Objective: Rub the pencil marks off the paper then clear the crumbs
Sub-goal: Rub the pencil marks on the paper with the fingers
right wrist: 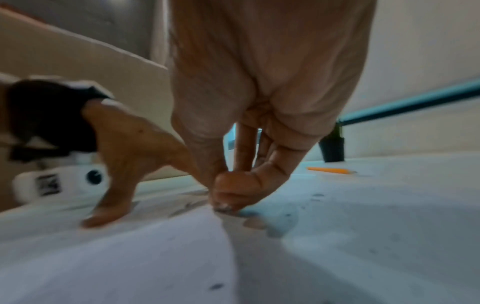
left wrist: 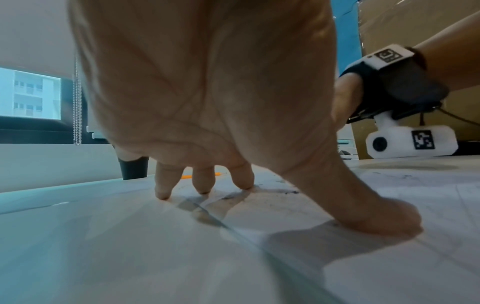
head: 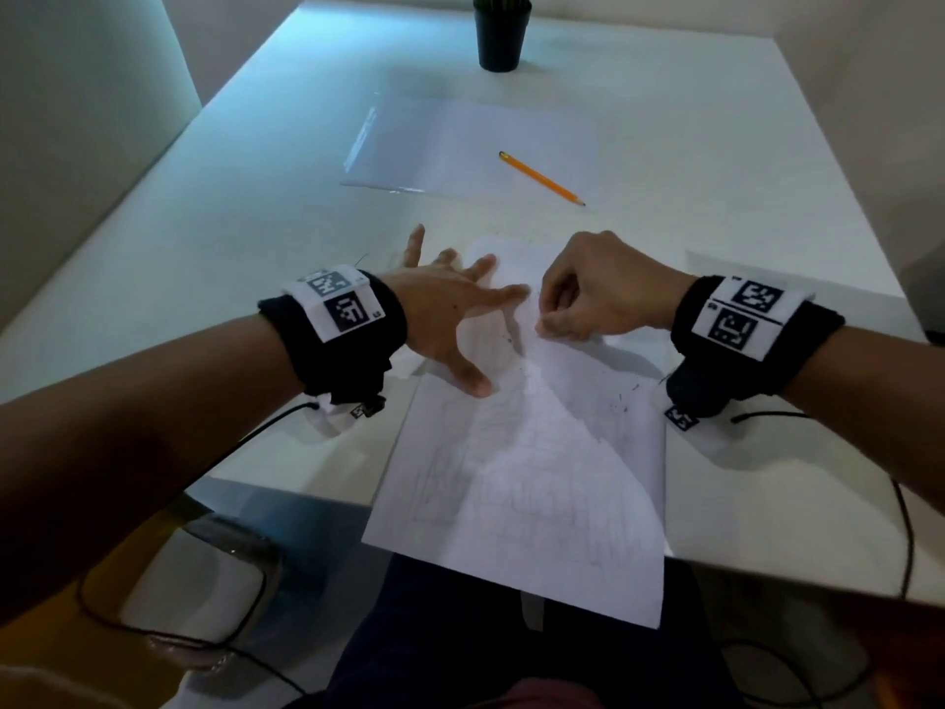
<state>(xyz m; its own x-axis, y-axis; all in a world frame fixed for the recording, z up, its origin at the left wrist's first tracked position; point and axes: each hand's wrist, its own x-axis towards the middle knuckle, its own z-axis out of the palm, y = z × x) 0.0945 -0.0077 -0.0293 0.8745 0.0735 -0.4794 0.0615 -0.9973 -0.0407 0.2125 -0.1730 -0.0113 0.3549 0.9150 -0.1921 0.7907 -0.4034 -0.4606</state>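
A small object, too blurred and too hidden for its kind to be told, is pinched between the thumb and curled fingers of the right hand and is pressed down onto the paper. In the right wrist view the tip of that pinch is seen touching the sheet, with something pale and grey just showing beneath the fingertips.

The left hand is spread flat with straight fingers, nothing being held in it; the upper left part of the paper is pressed down by its fingertips and thumb (the thumb is planted on the sheet nearer the person, the other fingers farther away). The two hands are close together, the left index fingertip almost touching the right hand's fingers.

The paper lies on the white table directly before the person, its near end overhanging the table edge above the lap. Faint pencil lines are spread over it, and dark crumbs are scattered near the right wrist.

Farther back, an orange pencil lies on a clear plastic sleeve, and a black pot with a green plant stands at the far edge.
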